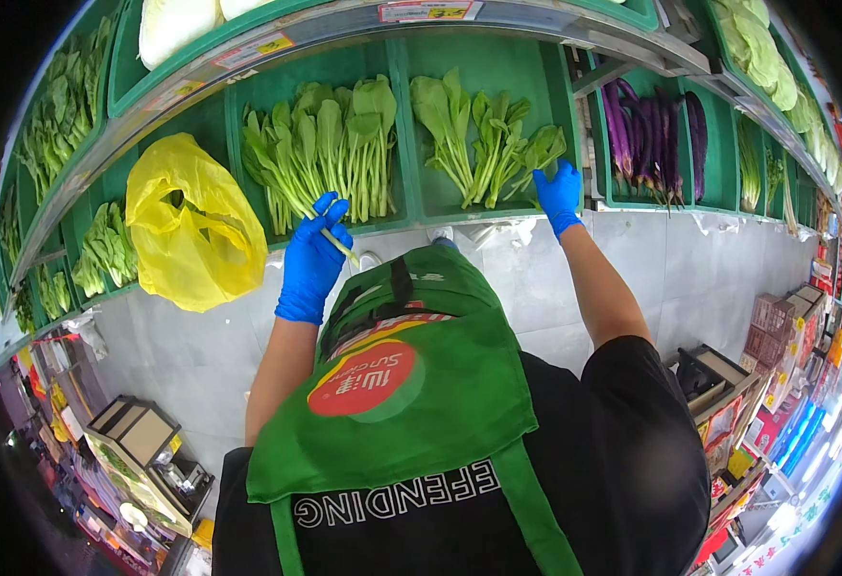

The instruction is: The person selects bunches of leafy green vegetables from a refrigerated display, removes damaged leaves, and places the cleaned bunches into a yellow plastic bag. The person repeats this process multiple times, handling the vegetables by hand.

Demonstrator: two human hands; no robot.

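My left hand (314,257), in a blue glove, is closed round the pale stem of a leafy green (336,243), whose leafy end points toward the crate. Just beyond it, a thick bunch of leafy greens (349,144) leans in a green crate. My right hand (560,196), also blue-gloved, is at the front right corner of the neighbouring crate, fingers curled beside a leafy green (541,151); whether it grips a leaf is hidden. Smaller bunches of greens (493,144) lie to its left. A yellow plastic bag (190,226), its mouth gaping, sits left of my left hand.
Purple eggplants (643,134) fill a crate on the right. Lighter leafy vegetables (109,245) lie at the left. A metal shelf edge (344,31) with price tags runs above the crates. Grey tiled floor (632,278) shows below, with box-like displays (138,437) behind me.
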